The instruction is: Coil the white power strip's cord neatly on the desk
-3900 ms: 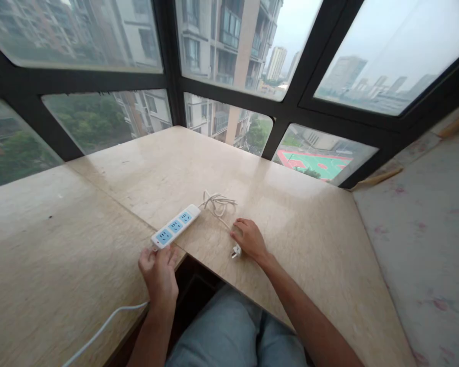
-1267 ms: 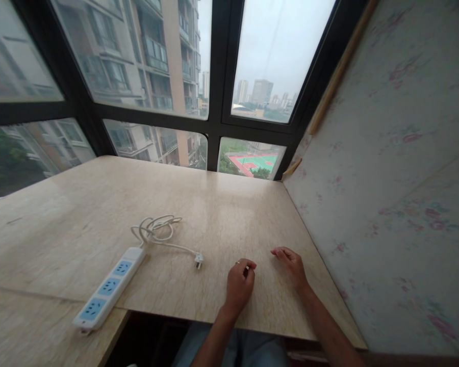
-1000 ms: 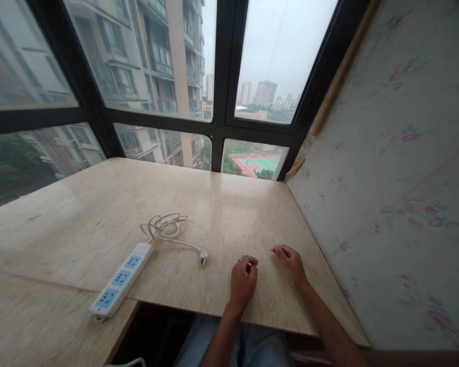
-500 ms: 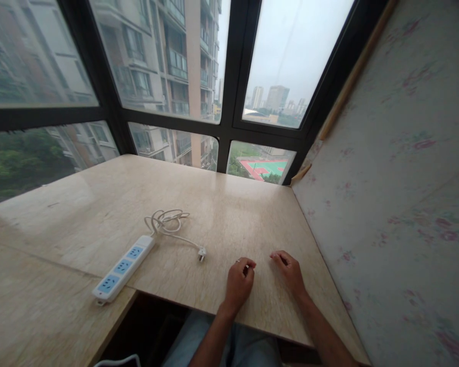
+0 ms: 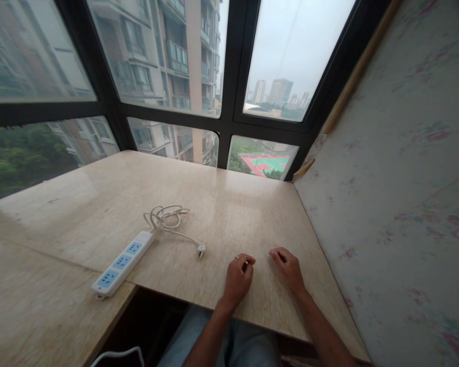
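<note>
My left hand (image 5: 239, 278) rests on the beige marble-patterned counter (image 5: 229, 214), its fingers curled in loosely and a ring on one of them. A short gap to the right, my right hand (image 5: 288, 267) lies on the same surface, also curled. I see nothing held in either hand. To the left is a white power strip (image 5: 123, 262) with blue socket faces, set diagonally. Its white cord (image 5: 168, 216) is loosely coiled behind it and ends in a plug (image 5: 201, 250), which lies left of my left hand without touching it.
Dark window frames (image 5: 168, 113) rise behind the counter, with buildings outside. A wall with floral paper (image 5: 398, 204) borders the right side. Below the front edge are my legs (image 5: 248, 341), a dark recess (image 5: 149, 316) and a white curved bar or cable (image 5: 118, 352).
The view has shifted slightly, so the counter and power strip appear a little higher. Both hands keep their curled pose and place on the counter.
</note>
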Demonstrator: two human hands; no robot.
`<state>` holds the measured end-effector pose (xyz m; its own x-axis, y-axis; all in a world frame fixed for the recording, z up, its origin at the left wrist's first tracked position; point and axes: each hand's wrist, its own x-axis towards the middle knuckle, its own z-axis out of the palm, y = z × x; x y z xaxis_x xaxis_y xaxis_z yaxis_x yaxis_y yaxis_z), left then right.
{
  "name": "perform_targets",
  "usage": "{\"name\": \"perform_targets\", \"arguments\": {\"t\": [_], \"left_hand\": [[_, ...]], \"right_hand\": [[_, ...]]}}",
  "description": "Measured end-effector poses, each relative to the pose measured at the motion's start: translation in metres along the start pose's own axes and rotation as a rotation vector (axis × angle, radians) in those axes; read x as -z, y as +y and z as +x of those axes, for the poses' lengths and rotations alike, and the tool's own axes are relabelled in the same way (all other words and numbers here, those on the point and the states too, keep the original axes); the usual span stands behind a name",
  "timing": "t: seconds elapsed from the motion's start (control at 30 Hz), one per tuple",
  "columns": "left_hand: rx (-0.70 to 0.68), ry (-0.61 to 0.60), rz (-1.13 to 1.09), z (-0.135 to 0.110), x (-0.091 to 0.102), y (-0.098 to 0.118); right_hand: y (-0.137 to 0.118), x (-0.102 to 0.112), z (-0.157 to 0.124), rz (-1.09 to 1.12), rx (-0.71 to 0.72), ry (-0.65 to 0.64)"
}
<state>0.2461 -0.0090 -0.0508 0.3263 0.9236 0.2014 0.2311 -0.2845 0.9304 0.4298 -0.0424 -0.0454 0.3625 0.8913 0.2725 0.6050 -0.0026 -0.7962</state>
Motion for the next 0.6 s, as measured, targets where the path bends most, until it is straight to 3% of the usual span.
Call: {"name": "perform_targets", "arguments": {"t": [0.3, 0.43, 0.6], "left_hand": [[-0.014, -0.004, 0.002, -0.001, 0.001, 0.001], [-0.023, -0.012, -0.006, 0.000, 0.003, 0.002], [-0.038, -0.004, -0.015, 0.000, 0.003, 0.002]], "right_hand": [[-0.001, 0.002, -0.002, -0.013, 0.044, -0.004], [-0.009, 0.000, -0.009, -0.013, 0.300, -0.013], [-0.026, -0.010, -0.022, 0.030, 0.555, -0.179]]}}
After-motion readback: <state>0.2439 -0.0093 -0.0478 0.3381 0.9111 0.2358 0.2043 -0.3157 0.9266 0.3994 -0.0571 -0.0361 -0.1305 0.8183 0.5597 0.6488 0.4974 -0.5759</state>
